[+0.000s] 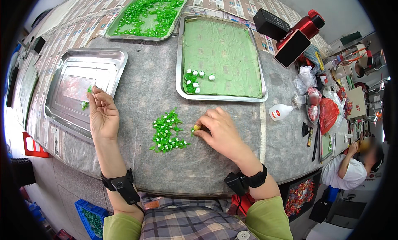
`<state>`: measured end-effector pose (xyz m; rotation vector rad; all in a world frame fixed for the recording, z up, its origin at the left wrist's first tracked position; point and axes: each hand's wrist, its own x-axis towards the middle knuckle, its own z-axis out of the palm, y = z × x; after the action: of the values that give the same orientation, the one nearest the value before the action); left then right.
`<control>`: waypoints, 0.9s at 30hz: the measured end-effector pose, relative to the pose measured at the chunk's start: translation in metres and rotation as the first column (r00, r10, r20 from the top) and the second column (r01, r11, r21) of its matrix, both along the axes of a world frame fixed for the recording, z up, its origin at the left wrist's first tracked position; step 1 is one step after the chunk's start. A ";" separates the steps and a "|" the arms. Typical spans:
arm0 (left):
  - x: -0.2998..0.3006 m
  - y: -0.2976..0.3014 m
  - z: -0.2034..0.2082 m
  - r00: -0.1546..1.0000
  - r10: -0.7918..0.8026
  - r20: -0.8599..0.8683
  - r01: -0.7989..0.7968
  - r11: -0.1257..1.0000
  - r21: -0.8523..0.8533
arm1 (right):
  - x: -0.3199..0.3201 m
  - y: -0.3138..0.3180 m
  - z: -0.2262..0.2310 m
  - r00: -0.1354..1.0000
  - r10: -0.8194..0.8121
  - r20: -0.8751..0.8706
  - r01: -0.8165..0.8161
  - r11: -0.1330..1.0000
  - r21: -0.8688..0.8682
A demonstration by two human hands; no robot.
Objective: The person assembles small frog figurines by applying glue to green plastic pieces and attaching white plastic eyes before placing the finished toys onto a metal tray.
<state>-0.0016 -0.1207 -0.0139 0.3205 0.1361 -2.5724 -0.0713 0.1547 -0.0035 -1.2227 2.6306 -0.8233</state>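
Note:
My left hand (103,115) is over the right side of a silver metal tray (53,107), thumb and forefinger drawn together around a small green plastic piece (89,89). Beside the thumb, a green figure with white eye-like spots (84,105) shows against the tray. My right hand (220,131) pinches a tiny green piece (192,131) just above the grey table cover; something yellow covers one fingertip. Between both hands lies a pile of small green pieces with white dots (168,132).
A green-lined tray (224,53) holds several green-and-white pieces in its near left corner. Behind stands a tray of green pieces (149,16). At right are a white squeeze bottle (280,112), phone (292,48), red flask (304,27) and plastic bags (328,113). A person (350,167) sits far right.

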 end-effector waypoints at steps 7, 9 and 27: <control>-0.009 0.086 0.028 0.848 -0.133 0.513 0.529 0.284 -0.800 | 0.000 0.005 0.023 1.000 -0.012 0.025 0.017 0.981 -0.191; -0.008 0.111 0.027 0.791 -0.183 0.583 0.573 -0.108 -0.812 | 0.002 0.006 0.029 1.000 -0.007 -0.024 0.002 0.976 -0.217; -0.005 0.123 0.026 0.739 -0.423 0.524 0.666 0.348 -0.659 | -0.046 0.182 -0.010 0.612 -0.778 0.142 0.753 0.520 -0.403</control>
<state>-0.0066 0.0027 0.0116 0.3703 -1.5318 -2.8119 -0.1170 0.3370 -0.0133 0.0307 3.1235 -1.5734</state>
